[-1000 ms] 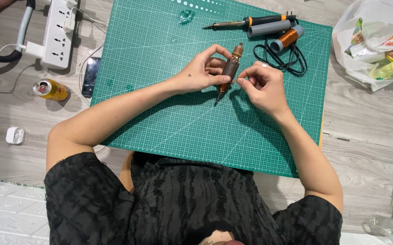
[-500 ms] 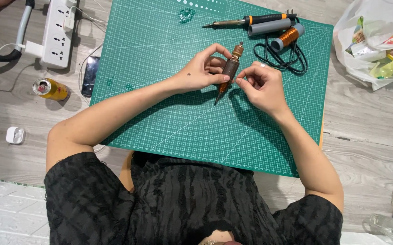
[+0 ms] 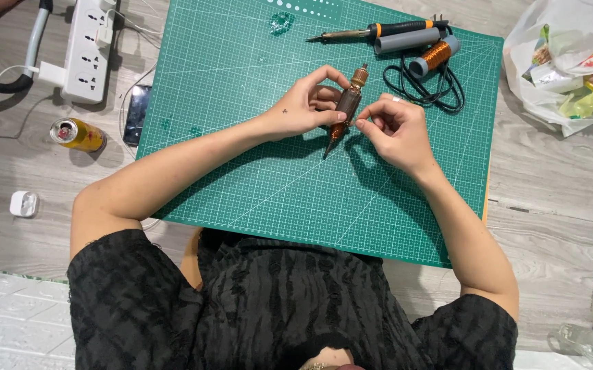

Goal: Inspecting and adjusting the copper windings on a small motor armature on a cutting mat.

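Copper, rubbery mat and pale wood under your hands.
You see a shiny copper-wound rotor [image 3: 346,108] on a matt green cutting mat [image 3: 255,171]; around it, grey wood-grain floor [image 3: 543,226], a crinkly glossy plastic bag [image 3: 570,41], a glossy metal can [image 3: 77,134].

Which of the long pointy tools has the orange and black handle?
The soldering iron lying at the mat's top edge. The other pointed piece, brown and coppery, is held in both hands, left hand and right hand.

Wooden floor [image 3: 550,226], green cutting mat [image 3: 255,171], power strip [image 3: 84,51], yellow can [image 3: 77,134]
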